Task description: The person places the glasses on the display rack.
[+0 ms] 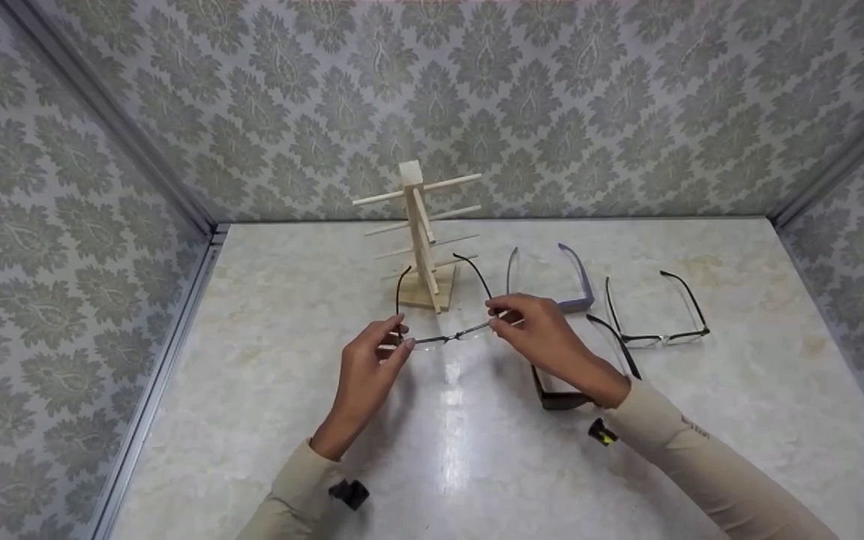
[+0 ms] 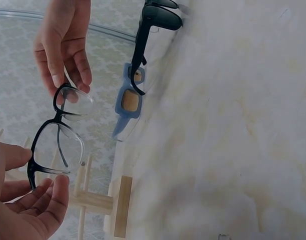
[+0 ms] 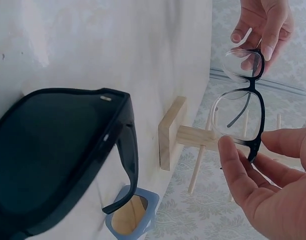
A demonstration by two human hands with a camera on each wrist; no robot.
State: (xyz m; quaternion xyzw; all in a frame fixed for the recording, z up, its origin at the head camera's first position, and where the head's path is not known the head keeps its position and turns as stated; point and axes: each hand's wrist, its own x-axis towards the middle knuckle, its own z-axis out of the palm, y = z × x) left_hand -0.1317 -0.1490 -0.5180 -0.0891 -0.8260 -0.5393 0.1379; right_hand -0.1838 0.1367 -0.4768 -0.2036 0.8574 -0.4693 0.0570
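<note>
Both hands hold one pair of black-rimmed clear eyeglasses (image 1: 432, 340) above the table, temples unfolded and pointing away toward a wooden rack. My left hand (image 1: 373, 360) pinches the left end of the frame by its hinge. At the opposite end, my right hand (image 1: 541, 337) pinches the other hinge corner. The wrist views show clear lenses with a dark upper rim (image 2: 57, 120) and fingertips right at the frame's corners. Just beyond the glasses stands the wooden rack (image 1: 415, 225), an upright post with several pegs on a square base (image 3: 172, 134); its pegs carry no glasses.
Dark sunglasses (image 1: 563, 397) lie under my right forearm, partly hidden by it. Blue-framed glasses (image 1: 578, 304) rest right of the rack, and another black-framed pair (image 1: 664, 339) lies farther right. Patterned walls (image 1: 432, 97) border the table (image 1: 252, 420) at the back and sides.
</note>
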